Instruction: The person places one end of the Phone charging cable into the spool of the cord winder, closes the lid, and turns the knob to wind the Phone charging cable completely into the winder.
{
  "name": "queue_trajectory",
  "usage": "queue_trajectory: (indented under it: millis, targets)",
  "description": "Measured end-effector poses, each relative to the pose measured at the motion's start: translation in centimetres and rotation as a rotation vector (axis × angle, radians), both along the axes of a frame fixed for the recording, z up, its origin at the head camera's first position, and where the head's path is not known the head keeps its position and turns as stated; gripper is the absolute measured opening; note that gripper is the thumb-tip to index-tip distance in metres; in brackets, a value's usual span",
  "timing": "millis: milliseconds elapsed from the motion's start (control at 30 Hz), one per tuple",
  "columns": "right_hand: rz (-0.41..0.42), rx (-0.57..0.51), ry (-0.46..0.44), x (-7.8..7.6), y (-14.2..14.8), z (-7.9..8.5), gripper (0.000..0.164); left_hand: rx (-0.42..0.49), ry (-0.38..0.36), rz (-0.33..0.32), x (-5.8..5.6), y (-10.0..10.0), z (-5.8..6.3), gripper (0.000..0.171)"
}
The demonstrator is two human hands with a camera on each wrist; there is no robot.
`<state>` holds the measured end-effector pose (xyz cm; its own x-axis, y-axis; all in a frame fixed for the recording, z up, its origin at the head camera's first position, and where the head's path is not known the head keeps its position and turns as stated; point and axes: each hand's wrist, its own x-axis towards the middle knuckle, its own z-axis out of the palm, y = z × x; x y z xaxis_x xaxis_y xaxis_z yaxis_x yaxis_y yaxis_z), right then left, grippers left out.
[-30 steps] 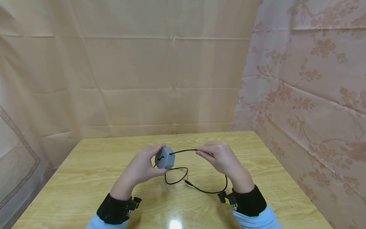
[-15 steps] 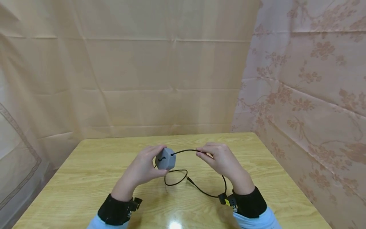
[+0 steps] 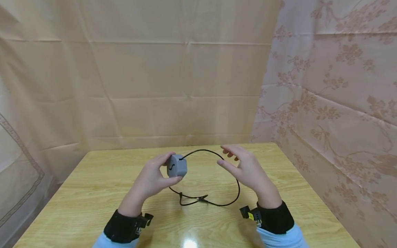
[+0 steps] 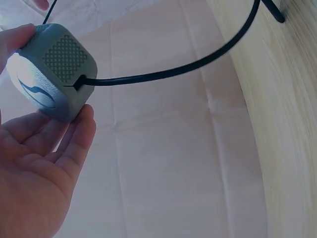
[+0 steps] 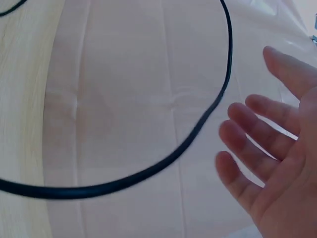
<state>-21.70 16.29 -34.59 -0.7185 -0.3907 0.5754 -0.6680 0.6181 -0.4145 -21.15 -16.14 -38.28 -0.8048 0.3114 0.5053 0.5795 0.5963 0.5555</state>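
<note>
My left hand (image 3: pixel 150 182) holds a small grey-blue block (image 3: pixel 177 166) with rounded edges, thumb on one side and fingers on the other. A black curved mark shows on its face, and the left wrist view shows a crosshatched panel (image 4: pixel 66 58) beside the slot where a black cable (image 4: pixel 163 75) comes out. From the block the cable (image 3: pixel 238 189) arcs right and loops back over the table, overlapping itself near the middle. My right hand (image 3: pixel 248 168) is beside the arc with its fingers spread; in the right wrist view a gap shows between the fingers (image 5: pixel 230 131) and the cable (image 5: pixel 183 147).
Beneath both hands lies a light wood-grain table (image 3: pixel 192 230). A plain beige curtain (image 3: pixel 173 86) hangs behind its far edge, and a flower-patterned cloth (image 3: pixel 335 103) hangs along the right. Black bands with small cameras are on both wrists.
My right hand has let go of the cable, spread its fingers and moved slightly right. The cable now bows upward in a rounder arc. My left hand has raised the block slightly and turned it.
</note>
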Motion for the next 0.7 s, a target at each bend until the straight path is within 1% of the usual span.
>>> queue_trajectory:
  millis: [167,233,333,467,500,700]
  targets:
    - [0.038,-0.039,-0.102,-0.5,0.2,-0.4,0.061,0.046,-0.015,0.011,-0.2,-0.1,-0.1,0.072]
    - [0.058,-0.046,-0.164,-0.8,0.0,-0.8,0.064,0.067,-0.016,0.017,-0.3,-0.2,-0.2,0.071]
    - [0.064,-0.050,-0.270,-1.2,-0.4,-1.5,0.067,0.103,-0.011,0.022,-0.4,-0.2,-0.3,0.069]
    - [0.028,-0.050,-0.378,-1.5,-1.4,-2.3,0.071,0.140,-0.019,0.039,-0.4,-0.2,-0.3,0.069]
    - [0.015,-0.051,-0.393,-1.6,-1.7,-2.6,0.073,0.145,-0.021,0.042,-0.4,-0.2,-0.3,0.068]
    - [-0.063,-0.038,-0.430,-2.0,-3.3,-4.0,0.072,0.164,-0.005,0.043,-0.7,0.0,-0.5,0.068]
